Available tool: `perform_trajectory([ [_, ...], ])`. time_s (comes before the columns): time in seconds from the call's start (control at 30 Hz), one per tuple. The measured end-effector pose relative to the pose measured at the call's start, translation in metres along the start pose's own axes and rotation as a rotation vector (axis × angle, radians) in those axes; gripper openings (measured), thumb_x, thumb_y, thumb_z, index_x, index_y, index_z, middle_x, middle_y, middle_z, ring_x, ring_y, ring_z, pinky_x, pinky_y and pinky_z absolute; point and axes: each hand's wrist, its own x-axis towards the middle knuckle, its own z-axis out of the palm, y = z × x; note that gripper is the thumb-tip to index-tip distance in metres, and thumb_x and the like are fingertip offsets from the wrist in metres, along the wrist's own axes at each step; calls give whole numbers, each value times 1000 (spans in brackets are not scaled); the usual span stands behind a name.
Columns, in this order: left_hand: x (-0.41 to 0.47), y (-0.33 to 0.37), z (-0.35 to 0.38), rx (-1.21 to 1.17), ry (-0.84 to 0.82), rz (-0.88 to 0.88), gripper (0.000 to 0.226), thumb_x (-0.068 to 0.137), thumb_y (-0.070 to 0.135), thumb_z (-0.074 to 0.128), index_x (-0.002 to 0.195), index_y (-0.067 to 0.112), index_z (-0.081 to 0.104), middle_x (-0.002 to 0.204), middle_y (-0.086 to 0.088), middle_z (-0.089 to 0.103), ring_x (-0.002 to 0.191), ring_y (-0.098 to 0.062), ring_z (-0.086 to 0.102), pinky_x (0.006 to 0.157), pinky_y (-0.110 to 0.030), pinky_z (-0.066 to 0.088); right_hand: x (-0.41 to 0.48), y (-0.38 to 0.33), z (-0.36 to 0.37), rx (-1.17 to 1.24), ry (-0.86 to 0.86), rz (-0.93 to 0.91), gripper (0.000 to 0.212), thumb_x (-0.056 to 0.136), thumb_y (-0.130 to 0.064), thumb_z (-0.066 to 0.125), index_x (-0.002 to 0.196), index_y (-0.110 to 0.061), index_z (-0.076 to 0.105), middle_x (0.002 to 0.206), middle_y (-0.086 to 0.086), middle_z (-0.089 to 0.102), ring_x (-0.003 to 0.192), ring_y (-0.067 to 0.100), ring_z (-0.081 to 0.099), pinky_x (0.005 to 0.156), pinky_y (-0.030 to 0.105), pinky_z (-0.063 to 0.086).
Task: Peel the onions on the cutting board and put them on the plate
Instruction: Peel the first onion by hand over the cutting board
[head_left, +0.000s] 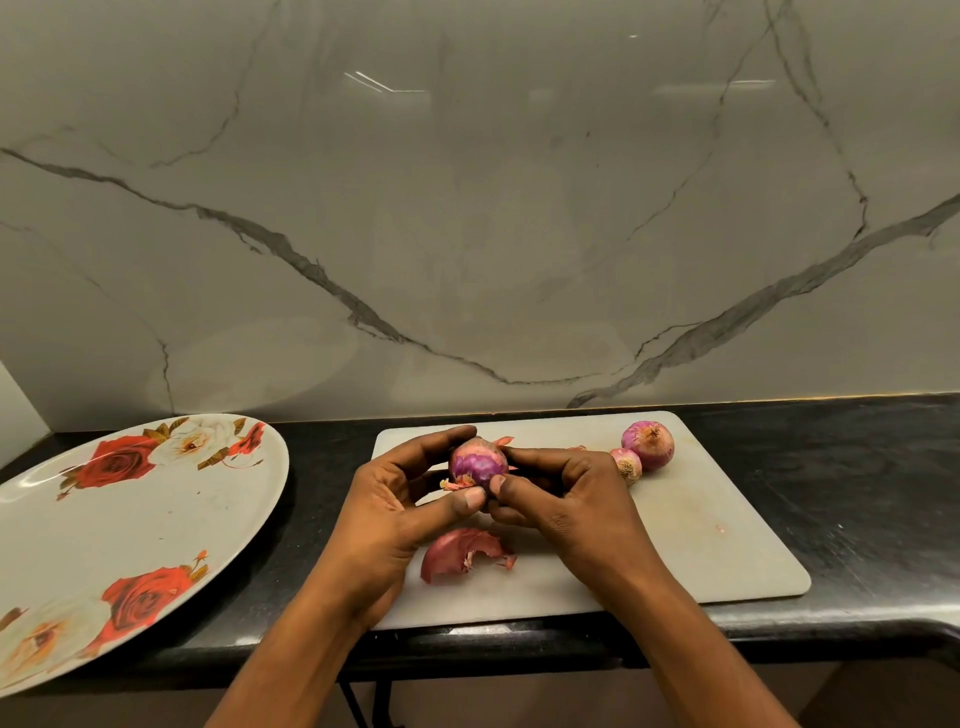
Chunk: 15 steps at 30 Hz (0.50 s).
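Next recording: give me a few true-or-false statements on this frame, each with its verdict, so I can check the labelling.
1. The left hand and the right hand both hold the half-peeled onion. True.
2. A peeled onion already lies on the plate. False: the plate holds no onion.
3. A large onion and a small onion, both unpeeled, sit on the cutting board. True.
4. The loose peel lies on the plate. False: it lies on the cutting board, near the hands.
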Motion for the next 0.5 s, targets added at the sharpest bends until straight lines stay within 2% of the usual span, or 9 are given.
perform_trajectory([
  [0.17, -1, 4, 0, -92, 3, -25, 61, 75, 0, 79, 133, 17, 70, 129, -5, 75, 121, -26, 72, 95, -35, 62, -1, 0, 1, 10, 30, -5, 33, 96, 2, 68, 116, -23, 76, 100, -1, 82, 90, 20, 80, 78, 29, 65],
  [0.37, 0, 3, 1, -69, 29, -19, 61, 74, 2, 80, 132, 17, 70, 129, -6, 74, 119, -27, 72, 94, -36, 62, -2, -1, 1, 49, 31, -1, 29, 94, -7, 73, 121, -16, 76, 100, 2, 82, 90, 21, 80, 77, 31, 65],
  [0.5, 0, 3, 1, -67, 52, -30, 60, 74, 5, 82, 131, 19, 71, 130, -6, 74, 120, -28, 71, 97, -42, 61, -2, 0, 2, 32, 84, 3, 29, 95, -3, 70, 121, -14, 75, 97, 2, 82, 86, 20, 81, 75, 29, 65],
])
